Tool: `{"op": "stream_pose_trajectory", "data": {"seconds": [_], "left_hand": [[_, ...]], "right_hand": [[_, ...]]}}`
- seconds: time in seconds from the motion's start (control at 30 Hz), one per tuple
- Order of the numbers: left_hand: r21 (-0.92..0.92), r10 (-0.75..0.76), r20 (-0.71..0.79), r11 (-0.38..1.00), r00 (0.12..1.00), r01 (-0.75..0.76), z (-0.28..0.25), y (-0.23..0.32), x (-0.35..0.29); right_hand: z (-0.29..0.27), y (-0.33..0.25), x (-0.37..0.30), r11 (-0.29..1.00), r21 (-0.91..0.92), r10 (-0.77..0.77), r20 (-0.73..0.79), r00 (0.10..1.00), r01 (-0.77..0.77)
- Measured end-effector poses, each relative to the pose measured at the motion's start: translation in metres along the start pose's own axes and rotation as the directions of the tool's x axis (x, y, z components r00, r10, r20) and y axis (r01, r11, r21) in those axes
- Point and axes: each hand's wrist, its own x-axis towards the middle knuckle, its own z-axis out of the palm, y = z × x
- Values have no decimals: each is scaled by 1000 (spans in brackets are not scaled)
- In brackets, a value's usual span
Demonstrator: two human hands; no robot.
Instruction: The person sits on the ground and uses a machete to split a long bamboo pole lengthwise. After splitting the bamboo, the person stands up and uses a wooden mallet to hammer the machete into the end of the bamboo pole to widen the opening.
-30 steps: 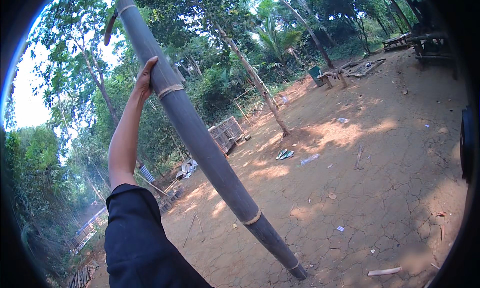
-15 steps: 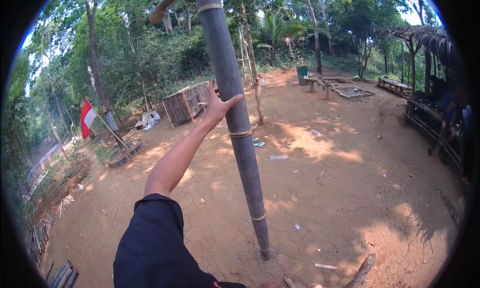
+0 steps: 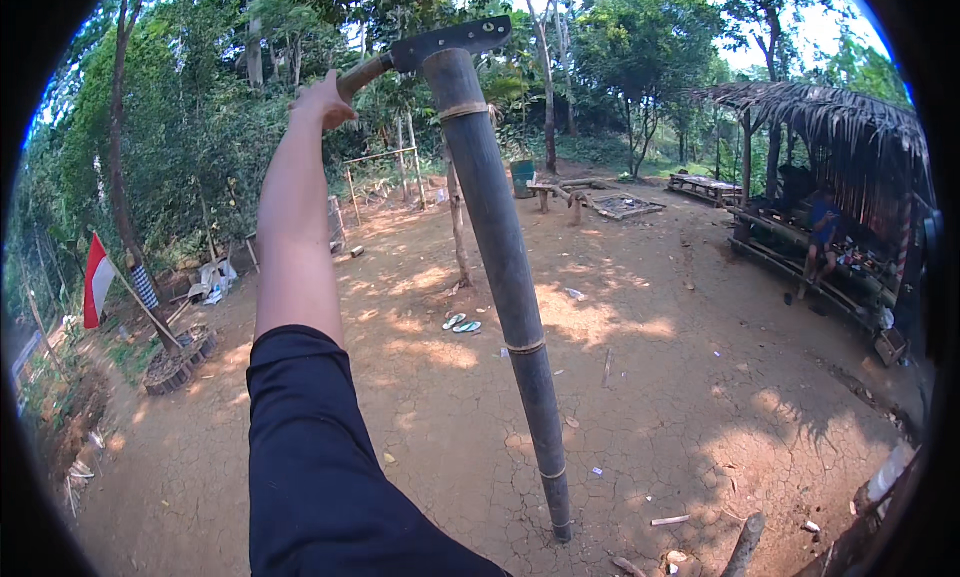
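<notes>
A long dark bamboo pole (image 3: 505, 227) with pale node rings stands tilted on the cracked earth, its top leaning left. Across its upper end lies a machete, its dark broad blade (image 3: 480, 37) extending past both sides; how deep the edge sits in the bamboo cannot be made out. The brown handle (image 3: 363, 76) points left. My left hand (image 3: 322, 102) is at the butt of that handle, fingers and thumb around it, arm stretched up in a dark sleeve. My right hand is out of view.
A thatched shelter (image 3: 820, 117) with a seated person (image 3: 823, 232) stands at right. Green sandals (image 3: 462, 323) lie beyond the pole, near a thin trunk (image 3: 457, 227). Cut wood (image 3: 743, 545) lies near front right. A red-and-white flag (image 3: 97, 280) stands at left.
My left hand has left the bamboo's shaft and gone up and left to the machete handle. The view has shifted right and up, bringing the whole blade into sight.
</notes>
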Motion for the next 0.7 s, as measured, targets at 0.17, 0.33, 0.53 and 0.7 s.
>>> {"op": "stream_pose_trajectory", "data": {"seconds": [0.17, 0.33, 0.53, 0.7], "left_hand": [[-417, 142, -133, 890, 981, -185, 111, -161, 56], [-448, 184, -212, 854, 960, -263, 157, -198, 28], [-243, 329, -271, 886, 905, -395, 216, -314, 65], [-203, 489, -383, 783, 784, -588, 282, -340, 116]], "right_hand": [[16, 41, -144, 990, 24, 140, -140, 980, -138], [-3, 106, -288, 979, 98, 202, -343, 917, -179], [15, 159, -437, 978, 198, 150, -460, 875, -64], [100, 79, -549, 944, 321, 101, -503, 858, 77]]}}
